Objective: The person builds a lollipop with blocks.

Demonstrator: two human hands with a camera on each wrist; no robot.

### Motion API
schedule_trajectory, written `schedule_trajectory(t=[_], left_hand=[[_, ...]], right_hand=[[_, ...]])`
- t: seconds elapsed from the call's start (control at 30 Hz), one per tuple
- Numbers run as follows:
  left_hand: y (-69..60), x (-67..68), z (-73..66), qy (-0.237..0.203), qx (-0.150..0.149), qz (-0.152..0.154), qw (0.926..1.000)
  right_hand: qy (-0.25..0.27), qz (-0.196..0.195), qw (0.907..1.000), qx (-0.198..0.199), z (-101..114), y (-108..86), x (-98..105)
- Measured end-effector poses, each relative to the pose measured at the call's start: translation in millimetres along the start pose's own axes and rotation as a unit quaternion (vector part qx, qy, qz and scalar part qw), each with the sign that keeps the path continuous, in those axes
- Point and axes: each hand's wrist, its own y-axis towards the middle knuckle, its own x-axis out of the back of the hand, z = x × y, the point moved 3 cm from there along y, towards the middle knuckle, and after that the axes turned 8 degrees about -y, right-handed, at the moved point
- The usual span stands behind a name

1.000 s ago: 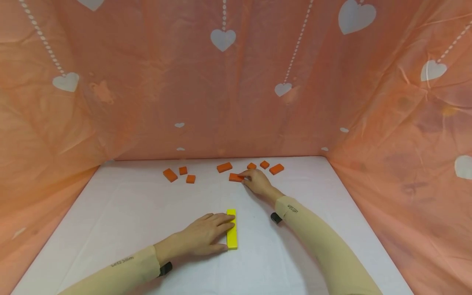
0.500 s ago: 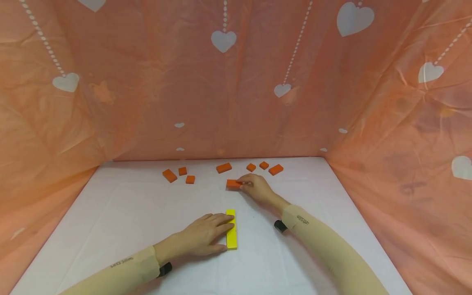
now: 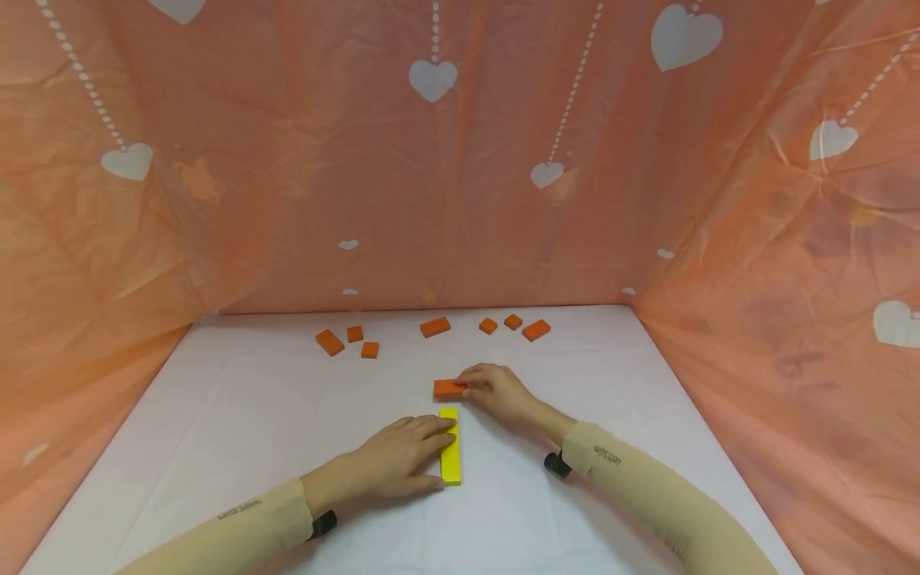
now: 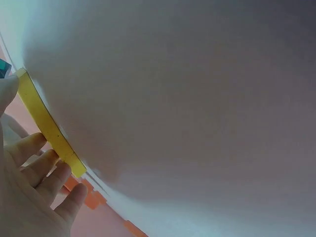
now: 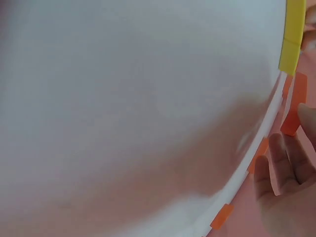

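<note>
Head view: right hand (image 3: 499,394) pinched an orange block (image 3: 444,389) by its right end, likely to keep the other end free; left hand (image 3: 398,457) lay spread, fingers on the yellow bar (image 3: 450,465), presumably steadying it. Block projected left of the right hand, just beyond the bar's far end.

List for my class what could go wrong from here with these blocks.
The right hand pinches one orange block near one end, so it may tilt or slip.
That block is close to the far end of the yellow strip, so a bump could knock the strip askew.
The right wrist view shows a seam across the strip; if the left hand shifts, that seam might open.
</note>
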Motion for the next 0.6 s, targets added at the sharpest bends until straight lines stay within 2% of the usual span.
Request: schedule_trajectory(t=[0.17, 0.6], left_hand=[[1.1, 1.3, -0.8, 0.001, -0.003, -0.003, 1.0], [2.8, 1.0, 0.9, -0.003, 0.0, -0.002, 1.0]], right_hand=[[-0.001, 0.018, 0.9998, 0.003, -2.2, -4.9, -4.9], [-0.002, 0.032, 0.9994, 0.01, 0.5, -4.6, -9.4]])
